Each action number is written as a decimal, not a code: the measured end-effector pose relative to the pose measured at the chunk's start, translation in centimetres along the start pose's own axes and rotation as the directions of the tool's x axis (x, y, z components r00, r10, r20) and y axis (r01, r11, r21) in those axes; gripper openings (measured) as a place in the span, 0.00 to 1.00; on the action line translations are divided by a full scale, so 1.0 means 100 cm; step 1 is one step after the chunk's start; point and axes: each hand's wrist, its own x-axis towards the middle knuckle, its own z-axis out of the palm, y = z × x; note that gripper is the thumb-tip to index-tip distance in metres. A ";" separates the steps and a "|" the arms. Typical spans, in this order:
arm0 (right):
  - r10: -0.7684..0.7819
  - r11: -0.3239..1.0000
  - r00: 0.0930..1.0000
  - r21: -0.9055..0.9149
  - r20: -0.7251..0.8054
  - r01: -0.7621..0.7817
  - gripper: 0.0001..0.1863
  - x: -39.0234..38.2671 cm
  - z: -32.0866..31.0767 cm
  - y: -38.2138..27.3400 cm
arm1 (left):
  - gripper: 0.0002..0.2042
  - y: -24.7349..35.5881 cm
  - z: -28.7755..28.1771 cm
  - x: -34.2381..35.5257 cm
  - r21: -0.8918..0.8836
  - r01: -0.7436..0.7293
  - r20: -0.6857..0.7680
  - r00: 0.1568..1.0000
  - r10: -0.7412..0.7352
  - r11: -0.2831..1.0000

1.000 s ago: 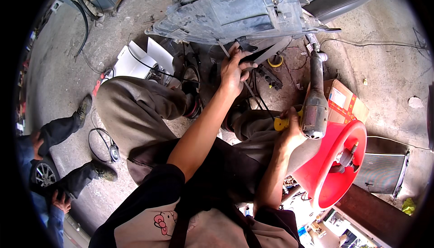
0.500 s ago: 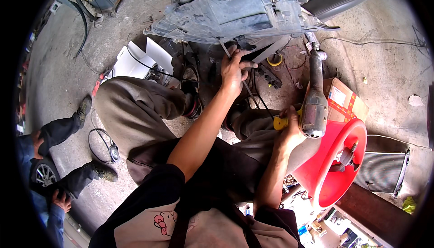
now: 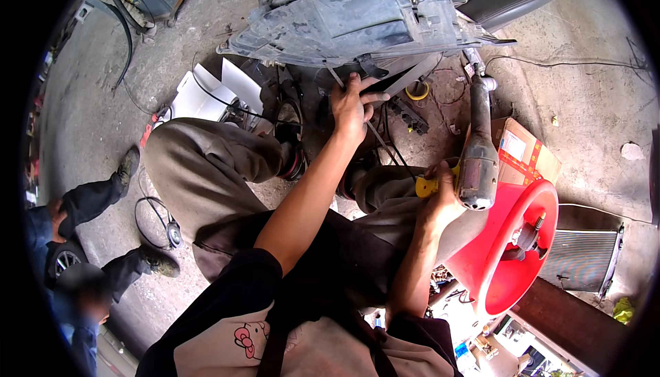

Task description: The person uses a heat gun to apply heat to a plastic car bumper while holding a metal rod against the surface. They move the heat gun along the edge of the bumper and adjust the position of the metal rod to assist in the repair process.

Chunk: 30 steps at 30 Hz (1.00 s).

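Observation:
A large, dusty grey car headlight unit [image 3: 344, 23] lies in front of me, raised above the floor. Just below its near edge, my left hand [image 3: 351, 110] holds a thin grey strip [image 3: 375, 133] that runs up toward the headlight and down past my wrist. Two of its fingers point out to the right. My right hand [image 3: 444, 195] is wrapped around the yellow handle of a worn grey heat gun [image 3: 477, 170], beside my right knee. The gun's slim nozzle points away from me, toward the right end of the headlight.
A red stool [image 3: 474, 267] and a cardboard box [image 3: 526, 150] stand at my right, with a radiator [image 3: 581, 260] beyond. Yellow tape [image 3: 417, 91] lies under the headlight. A white box [image 3: 216, 91] sits near my left foot. Another person's legs [image 3: 96, 201] are at far left.
My left hand has shifted slightly left and down with the strip. The heat gun and my right hand stay put. At far left, the other person has leaned forward.

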 end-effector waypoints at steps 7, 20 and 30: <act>-0.005 1.000 1.000 0.007 -0.019 0.005 0.11 -0.001 0.001 -0.002 | 0.14 -0.007 -0.007 0.005 -0.059 0.039 0.019 0.999 -0.038 0.997; -0.058 0.978 0.970 -0.181 0.235 0.103 0.18 0.014 0.002 0.002 | 0.12 -0.005 -0.004 0.000 0.038 -0.007 0.052 0.999 0.005 0.999; 0.070 0.606 0.962 -0.777 0.264 0.169 0.23 0.063 0.073 0.041 | 0.19 0.007 0.001 0.001 0.113 0.034 0.033 0.999 -0.038 0.993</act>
